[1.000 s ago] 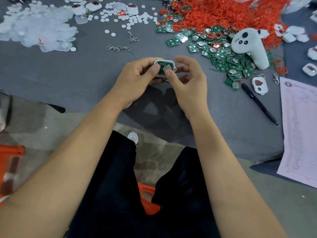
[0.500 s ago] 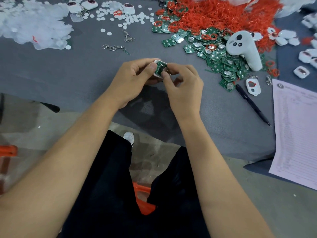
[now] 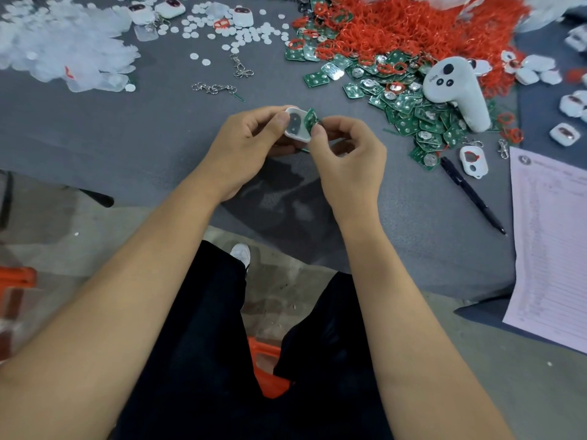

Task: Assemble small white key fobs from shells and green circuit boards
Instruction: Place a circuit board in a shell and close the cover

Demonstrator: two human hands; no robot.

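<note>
Green circuit board (image 3: 310, 119) stands tilted on edge at the right rim of the white shell (image 3: 293, 128), pinched by the right hand (image 3: 347, 154). The left hand (image 3: 246, 144) is closed around the shell (open side up), above the tabletop (image 3: 158, 128). To seat it, the board must lie down leftward.

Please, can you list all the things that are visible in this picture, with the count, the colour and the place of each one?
shell: one, white, in the left hand
circuit board: one, green, tilted at the shell's right edge, in the right fingers
loose circuit boards: many, green, heap right of centre
rubber rings: many, red, pile at top right
discs: many, white, scattered at top centre
clear plastic pieces: many, whitish, heap at top left
metal clasps: a few, silver, left of centre
controller: one, white, on the boards
pen: one, black, right
paper form: one, white, right edge
table: one, grey
left hand: one, holds the shell
right hand: one, pinches the board
</note>
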